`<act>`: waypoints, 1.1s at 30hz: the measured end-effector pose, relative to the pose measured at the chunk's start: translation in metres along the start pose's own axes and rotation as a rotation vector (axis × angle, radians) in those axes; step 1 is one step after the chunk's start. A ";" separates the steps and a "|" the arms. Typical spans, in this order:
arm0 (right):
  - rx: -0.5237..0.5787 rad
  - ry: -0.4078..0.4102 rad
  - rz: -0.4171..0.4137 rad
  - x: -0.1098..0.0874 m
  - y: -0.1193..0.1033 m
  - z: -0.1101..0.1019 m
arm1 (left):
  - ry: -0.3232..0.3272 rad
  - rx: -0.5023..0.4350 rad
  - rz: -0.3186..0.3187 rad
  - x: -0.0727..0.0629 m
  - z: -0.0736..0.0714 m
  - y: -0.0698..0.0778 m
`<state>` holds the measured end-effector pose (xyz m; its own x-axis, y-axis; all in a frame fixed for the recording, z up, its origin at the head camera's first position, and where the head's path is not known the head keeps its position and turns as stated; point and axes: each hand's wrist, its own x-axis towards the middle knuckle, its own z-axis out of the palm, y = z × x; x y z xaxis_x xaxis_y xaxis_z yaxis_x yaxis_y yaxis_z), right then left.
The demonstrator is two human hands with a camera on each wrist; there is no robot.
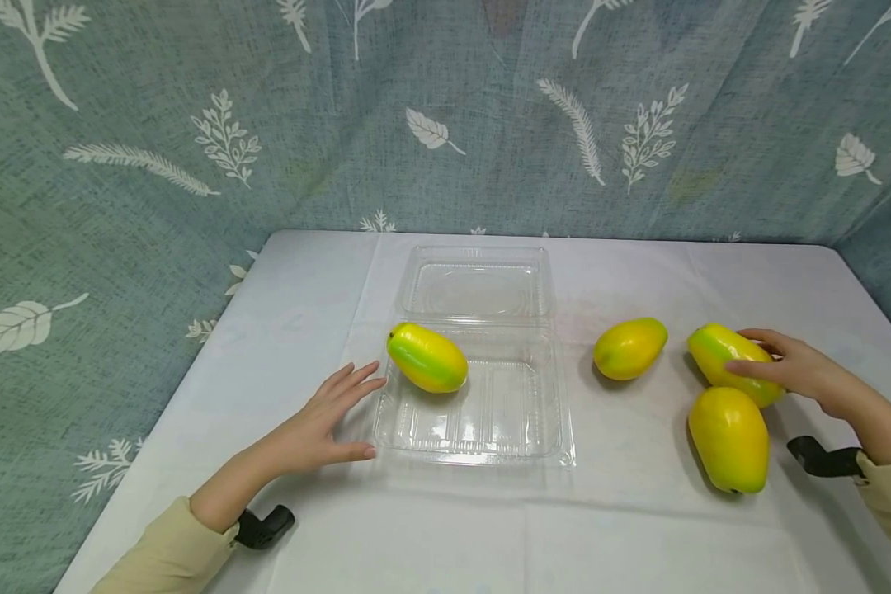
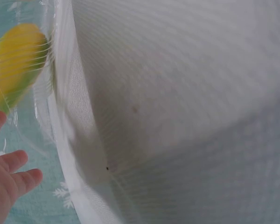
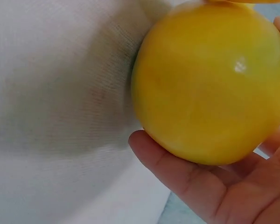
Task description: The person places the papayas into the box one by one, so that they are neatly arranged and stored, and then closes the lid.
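My right hand (image 1: 805, 371) holds a yellow-green mango (image 1: 723, 355) at the right of the table, with thumb and fingers on either side of it. In the right wrist view the mango (image 3: 210, 88) fills much of the picture, and the fingers (image 3: 177, 175) curve along its underside. My left hand (image 1: 308, 433) is spread beside the left edge of a clear plastic clamshell box (image 1: 483, 458), holding nothing. Inside the box's base, at the back left, lies another mango (image 1: 426, 357). In the left wrist view, this mango (image 2: 18, 60) shows through the clear plastic.
A loose mango (image 1: 629, 349) lies between the box and the right hand. Another mango (image 1: 729, 441) sits just in front of the held one. The box's lid (image 1: 478, 289) lies folded back behind its base. A white cloth (image 1: 416, 536) covers the table; a patterned curtain (image 1: 490, 165) hangs behind.
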<state>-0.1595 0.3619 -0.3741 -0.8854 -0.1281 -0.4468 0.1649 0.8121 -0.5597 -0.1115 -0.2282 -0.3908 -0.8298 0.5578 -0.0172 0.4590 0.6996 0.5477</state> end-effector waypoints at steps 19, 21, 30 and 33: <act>0.041 0.281 -0.043 0.036 0.063 -0.017 | -0.010 0.006 0.002 0.001 0.001 -0.002; 0.041 0.320 -0.041 0.042 0.073 -0.021 | -0.010 0.004 0.001 0.001 0.001 -0.002; 0.096 0.333 -0.032 0.001 -0.003 -0.032 | -0.011 0.013 0.000 0.001 0.000 0.000; 0.115 0.325 -0.027 -0.012 -0.027 -0.032 | -0.012 0.007 0.000 0.001 0.000 0.000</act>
<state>-0.1673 0.3595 -0.3308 -0.9792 0.0541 -0.1955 0.1709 0.7390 -0.6516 -0.1123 -0.2281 -0.3907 -0.8259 0.5631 -0.0267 0.4615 0.7025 0.5418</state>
